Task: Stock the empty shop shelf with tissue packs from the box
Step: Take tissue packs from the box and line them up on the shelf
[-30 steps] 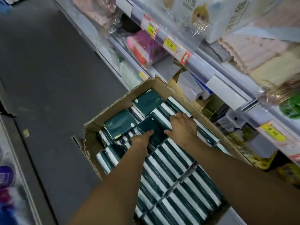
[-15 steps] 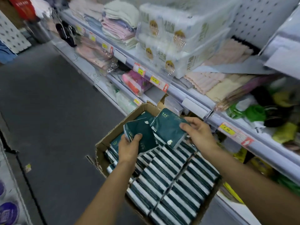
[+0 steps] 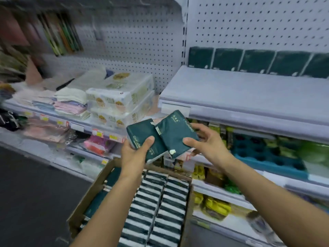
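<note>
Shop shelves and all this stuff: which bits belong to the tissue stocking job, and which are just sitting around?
Part of the job:
left hand gripping a green tissue pack
right hand gripping a second pack
cardboard box of packs
white shelf with a back row of packs

Just there:
white wrapped bundles
folded cloths
blue tray

Two dark green tissue packs, one at the left (image 3: 142,138) and one at the right (image 3: 175,133), are marked with pale lettering and a small white spot near one corner. The same dark green is seen on the row of packs (image 3: 256,61) at the back of the pale grey-white shelf (image 3: 240,97). The packs in the brown cardboard box (image 3: 92,191) are shown edge-on as alternating dark green and white stripes (image 3: 160,211). A white pegboard (image 3: 258,24) is dotted with dark holes. The bundles on the neighbouring shelf (image 3: 121,97) are white with golden-yellow emblems. Yellow and red price labels (image 3: 105,135) are seen on the shelf edge, and the floor (image 3: 26,193) is dark grey.
</note>
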A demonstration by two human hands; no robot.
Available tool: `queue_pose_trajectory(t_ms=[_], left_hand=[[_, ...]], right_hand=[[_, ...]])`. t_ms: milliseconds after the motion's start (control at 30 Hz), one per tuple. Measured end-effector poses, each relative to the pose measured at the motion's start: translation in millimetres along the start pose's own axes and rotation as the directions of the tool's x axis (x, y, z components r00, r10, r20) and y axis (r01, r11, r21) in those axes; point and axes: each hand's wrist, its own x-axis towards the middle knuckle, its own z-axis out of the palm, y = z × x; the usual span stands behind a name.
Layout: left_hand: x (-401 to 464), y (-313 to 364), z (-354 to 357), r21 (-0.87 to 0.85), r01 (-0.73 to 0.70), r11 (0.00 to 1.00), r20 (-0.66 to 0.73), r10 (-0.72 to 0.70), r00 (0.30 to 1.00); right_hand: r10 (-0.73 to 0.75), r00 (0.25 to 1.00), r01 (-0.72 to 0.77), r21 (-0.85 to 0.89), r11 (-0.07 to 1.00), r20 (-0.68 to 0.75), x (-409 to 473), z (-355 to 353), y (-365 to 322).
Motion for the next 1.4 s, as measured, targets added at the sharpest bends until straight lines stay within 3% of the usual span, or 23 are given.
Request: queue_pose_trajectory(t_ms=[267,533,767,933,1200,1400], left_hand=[[-16,60,107,0.053,-0.173,0.984,0.274,0.152,0.95],[-55,50,244,-0.01,-0.118,0.993,0.352,0.114,0.929],[-103,37,408,0.161,-0.157,0.974,0.534,0.048,0.844],[-117,42,484,0.195,-0.1,0.976,0.567,-0.029,0.823],[-113,31,591,0.257,-0.012,0.966,0.635,-0.16,0.756],[-91,21,636,0.25,0.018,0.968,0.662,-0.184,0.726]], right_hand=[[-0.123,0.966,0.119,-0.033,0.992,-0.227,-26,-103,-54],[-0.276,0.875,0.187,-0.248,0.951,-0.398,-57,-272,-72],[-0.257,0.84,-0.023,-0.504,0.863,-0.479,-80,-483,-65],[-0.255,0.827,-0.102,-0.58,0.808,-0.502,-77,-591,-53],[-0.304,0.793,-0.247,-0.735,0.631,-0.528,-36,-678,-24],[-0.326,0.796,-0.259,-0.773,0.579,-0.51,-5,-697,-12]])
